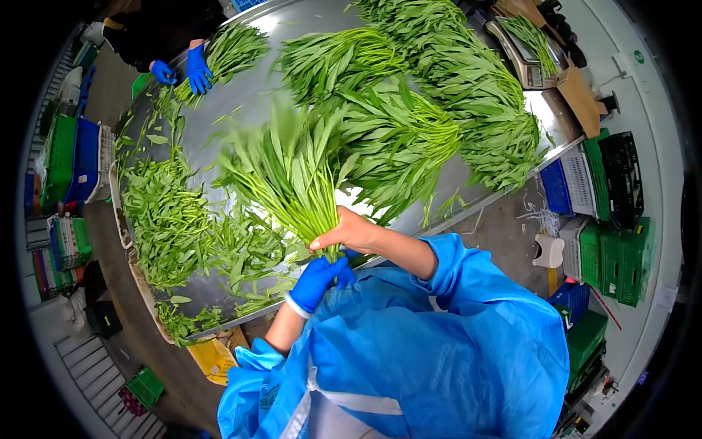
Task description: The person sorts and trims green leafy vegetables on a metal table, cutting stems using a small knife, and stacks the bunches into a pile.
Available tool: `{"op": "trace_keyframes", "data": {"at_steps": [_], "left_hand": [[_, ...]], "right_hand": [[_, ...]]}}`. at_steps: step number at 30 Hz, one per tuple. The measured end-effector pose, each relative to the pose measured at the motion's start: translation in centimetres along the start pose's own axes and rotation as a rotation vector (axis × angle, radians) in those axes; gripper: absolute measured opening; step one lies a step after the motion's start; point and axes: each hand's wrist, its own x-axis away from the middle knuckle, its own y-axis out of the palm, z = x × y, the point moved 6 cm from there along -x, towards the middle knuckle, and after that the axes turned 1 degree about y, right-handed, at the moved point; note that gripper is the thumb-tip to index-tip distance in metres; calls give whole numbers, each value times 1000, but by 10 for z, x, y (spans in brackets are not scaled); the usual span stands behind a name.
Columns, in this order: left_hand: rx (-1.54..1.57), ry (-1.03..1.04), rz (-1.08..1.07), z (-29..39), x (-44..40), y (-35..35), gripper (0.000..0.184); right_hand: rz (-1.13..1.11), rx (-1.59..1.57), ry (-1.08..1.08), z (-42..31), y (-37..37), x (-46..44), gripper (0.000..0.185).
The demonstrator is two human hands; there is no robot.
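A bunch of water spinach (303,175) stands upright in both my hands over the near edge of the metal table (457,175). My bare right hand (352,231) wraps its stems, thumb across the front. Just below, my blue-gloved left hand (319,282) is closed around the cut stem ends. The upper leaves are blurred. Beyond the held bunch lie a sorted bunch (413,135) and another bunch (344,62). Loose greens (164,230) are heaped to the left.
Across the table a co-worker's blue-gloved hands (198,71) press on another bunch (235,51). A long row of bunches (475,88) lines the right side, near a weighing scale (521,55). Stacked crates (621,256) stand at right, with more crates (73,161) at left.
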Motion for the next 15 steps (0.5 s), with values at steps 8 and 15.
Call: {"op": "trace_keyframes", "data": {"at_steps": [8,15], "left_hand": [[30,146,262,33,23,-6,37],[-62,76,564,-51,41,-86,38]], "right_hand": [[-188,245,165,-74,-79,58,48],[-439,822,550,-148,-214,109,53]]}}
